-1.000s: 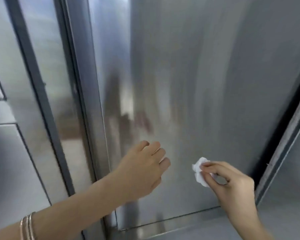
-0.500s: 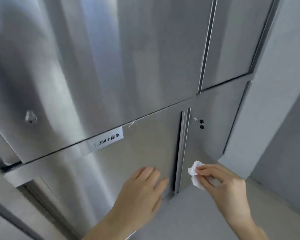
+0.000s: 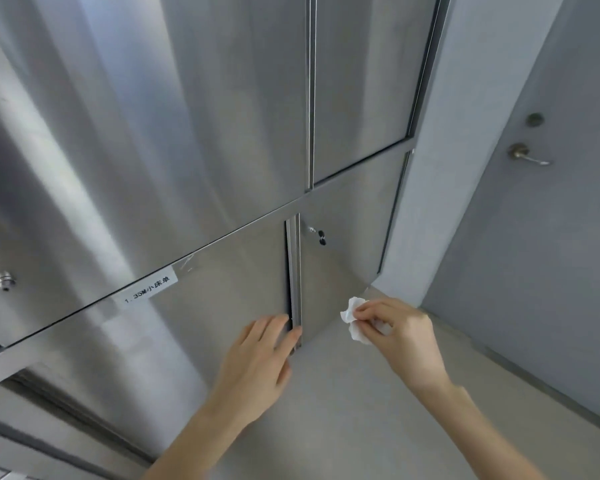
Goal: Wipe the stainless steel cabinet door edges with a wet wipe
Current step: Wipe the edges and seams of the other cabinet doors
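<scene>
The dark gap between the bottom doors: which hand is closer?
Left. The left hand touches the gap at its lower end; the right hand, pinching the wipe, is off to its right.

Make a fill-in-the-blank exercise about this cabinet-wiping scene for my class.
The right hand pinches a wet wipe coloured ____.
The left hand touches, with straight fingers, the edge of the cabinet door bearing a printed ____.
The lever handle sits on the grey door at the picture's ____ side.
Missing words: white; label; right.
</scene>
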`<act>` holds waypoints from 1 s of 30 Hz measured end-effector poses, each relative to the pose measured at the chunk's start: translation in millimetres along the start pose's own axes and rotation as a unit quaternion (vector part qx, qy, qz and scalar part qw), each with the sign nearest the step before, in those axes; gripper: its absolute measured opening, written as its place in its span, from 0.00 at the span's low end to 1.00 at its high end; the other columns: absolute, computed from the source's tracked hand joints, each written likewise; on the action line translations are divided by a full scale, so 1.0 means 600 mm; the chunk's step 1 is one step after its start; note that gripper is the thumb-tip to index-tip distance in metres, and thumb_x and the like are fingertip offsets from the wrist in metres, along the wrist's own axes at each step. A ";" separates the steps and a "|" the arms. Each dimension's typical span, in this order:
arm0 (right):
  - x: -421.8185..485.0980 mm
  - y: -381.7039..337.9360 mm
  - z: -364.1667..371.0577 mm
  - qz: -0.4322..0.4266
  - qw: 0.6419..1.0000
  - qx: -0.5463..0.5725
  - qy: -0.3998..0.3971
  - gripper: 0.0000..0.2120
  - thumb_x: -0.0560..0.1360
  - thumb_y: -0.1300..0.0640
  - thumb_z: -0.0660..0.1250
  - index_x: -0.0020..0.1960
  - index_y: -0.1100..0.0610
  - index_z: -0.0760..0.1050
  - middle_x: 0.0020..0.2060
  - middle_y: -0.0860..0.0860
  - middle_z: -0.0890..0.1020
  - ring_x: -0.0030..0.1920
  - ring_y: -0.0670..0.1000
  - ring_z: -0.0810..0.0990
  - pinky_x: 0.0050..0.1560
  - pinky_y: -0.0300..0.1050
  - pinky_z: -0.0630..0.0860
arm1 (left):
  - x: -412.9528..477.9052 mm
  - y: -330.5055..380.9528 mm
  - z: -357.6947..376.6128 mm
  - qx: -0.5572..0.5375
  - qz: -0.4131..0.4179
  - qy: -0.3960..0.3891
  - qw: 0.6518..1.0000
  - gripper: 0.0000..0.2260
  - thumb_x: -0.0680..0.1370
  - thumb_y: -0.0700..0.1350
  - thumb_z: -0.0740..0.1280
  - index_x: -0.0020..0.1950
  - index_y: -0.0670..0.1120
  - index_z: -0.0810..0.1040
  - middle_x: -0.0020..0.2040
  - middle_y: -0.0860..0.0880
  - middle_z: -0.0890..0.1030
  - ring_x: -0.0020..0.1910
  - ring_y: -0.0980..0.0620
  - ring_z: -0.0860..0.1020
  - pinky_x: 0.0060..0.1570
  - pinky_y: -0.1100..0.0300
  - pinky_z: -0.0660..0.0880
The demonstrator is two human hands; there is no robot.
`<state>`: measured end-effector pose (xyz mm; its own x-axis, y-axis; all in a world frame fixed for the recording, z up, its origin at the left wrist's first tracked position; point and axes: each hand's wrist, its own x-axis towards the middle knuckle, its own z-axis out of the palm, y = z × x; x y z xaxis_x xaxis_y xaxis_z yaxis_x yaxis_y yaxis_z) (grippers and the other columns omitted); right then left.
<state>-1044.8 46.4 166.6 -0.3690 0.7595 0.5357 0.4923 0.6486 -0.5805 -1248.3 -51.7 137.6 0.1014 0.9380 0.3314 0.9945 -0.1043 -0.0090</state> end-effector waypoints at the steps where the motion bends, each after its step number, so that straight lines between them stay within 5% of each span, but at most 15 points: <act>1: 0.009 0.017 -0.008 -0.003 1.000 0.000 -0.014 0.08 0.64 0.68 0.76 0.36 0.57 0.82 0.38 0.46 0.84 0.40 0.48 0.82 0.35 0.47 0.78 | 0.014 0.011 0.006 0.005 -0.004 0.000 1.000 0.22 0.59 0.42 0.78 0.53 0.45 0.83 0.53 0.45 0.81 0.49 0.45 0.81 0.49 0.55 0.80; 8: 0.109 0.134 -0.069 -0.059 0.994 0.006 -0.088 0.12 0.64 0.67 0.76 0.35 0.50 0.81 0.36 0.41 0.83 0.38 0.45 0.80 0.32 0.44 0.77 | 0.122 0.091 0.051 0.044 -0.035 0.012 0.998 0.21 0.58 0.44 0.77 0.51 0.46 0.83 0.52 0.44 0.82 0.50 0.42 0.81 0.52 0.51 0.79; 17: 0.238 0.214 0.016 -0.097 0.977 0.063 -0.181 0.06 0.69 0.66 0.71 0.37 0.57 0.81 0.36 0.50 0.83 0.41 0.54 0.81 0.37 0.50 0.78 | 0.202 0.064 0.093 0.116 -0.100 0.000 0.988 0.24 0.56 0.45 0.78 0.51 0.48 0.84 0.54 0.45 0.83 0.54 0.43 0.81 0.54 0.49 0.79; 25: 0.375 0.293 0.152 -0.124 0.982 0.053 -0.130 0.09 0.64 0.67 0.75 0.35 0.54 0.81 0.34 0.46 0.83 0.35 0.50 0.80 0.31 0.43 0.78 | 0.319 -0.056 0.182 0.148 -0.090 -0.035 0.984 0.27 0.54 0.50 0.81 0.52 0.50 0.85 0.55 0.46 0.83 0.55 0.45 0.82 0.53 0.49 0.79; 30: 0.435 0.330 0.270 -0.143 0.980 0.114 -0.073 0.09 0.64 0.67 0.76 0.36 0.54 0.81 0.35 0.47 0.83 0.35 0.49 0.80 0.32 0.44 0.77 | 0.377 -0.132 0.269 0.182 -0.125 0.000 0.975 0.27 0.57 0.45 0.79 0.56 0.46 0.83 0.60 0.42 0.81 0.59 0.42 0.79 0.55 0.44 0.78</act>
<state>-1171.5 381.3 92.1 -0.5838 0.5334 0.6121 0.1703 0.8176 -0.5501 -1300.0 222.4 61.2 -0.1461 0.9186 0.3671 0.9314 0.2528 -0.2620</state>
